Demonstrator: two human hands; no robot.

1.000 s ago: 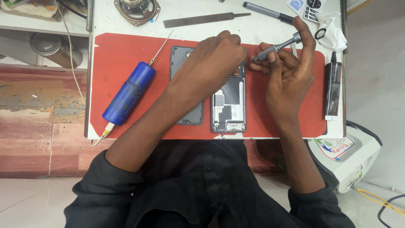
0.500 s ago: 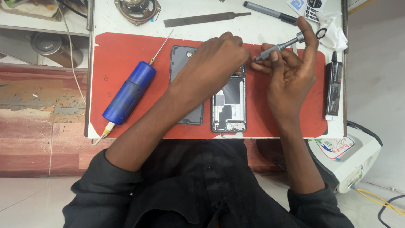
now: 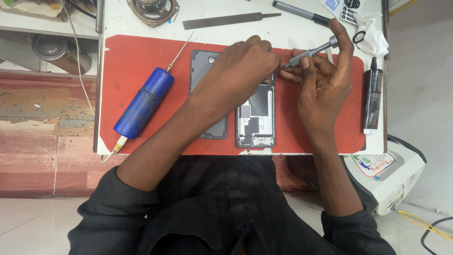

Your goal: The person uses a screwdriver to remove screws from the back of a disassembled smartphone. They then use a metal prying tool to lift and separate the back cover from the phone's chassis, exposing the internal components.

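White bench (image 3: 302,33) carries a red mat (image 3: 141,61); on it the left hand (image 3: 240,71) presses curled fingers on an opened phone (image 3: 257,120), right hand (image 3: 325,80) just beside, fingers pinched around a grey screwdriver (image 3: 309,53) tilted toward the phone's top; blue tool (image 3: 144,104) well left of the fingers

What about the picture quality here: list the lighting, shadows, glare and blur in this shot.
Head view: even, bright light; soft shadows beside the blue tool and under the left hand; slight sheen on the white table, no harsh glare; the opened phone and the screwdriver in the right hand are sharp, without motion blur.
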